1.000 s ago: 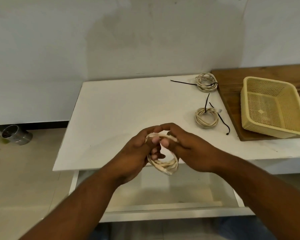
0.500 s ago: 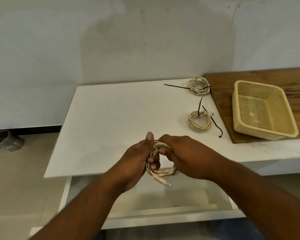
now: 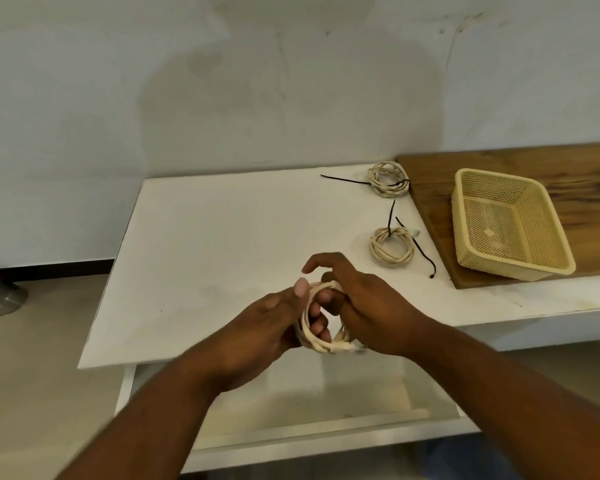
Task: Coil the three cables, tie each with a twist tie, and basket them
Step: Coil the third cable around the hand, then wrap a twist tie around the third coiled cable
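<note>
Left hand point(image 3: 271, 323) and right hand point(image 3: 368, 306) grip one cream coil point(image 3: 314, 341); far coil point(image 3: 388, 174) and near coil point(image 3: 392, 245) (one black tie point(image 3: 343, 180) each) lie by one basket point(image 3: 513, 271).

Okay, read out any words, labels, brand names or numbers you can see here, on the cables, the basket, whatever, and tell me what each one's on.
No text can be read anywhere in this view.
basket: a pale diamond mark on its floor, too small to tell if it holds lettering.
held coil, near coil, far coil: no print legible on the cable.
white table, wooden board: no labels or signs visible.
</note>
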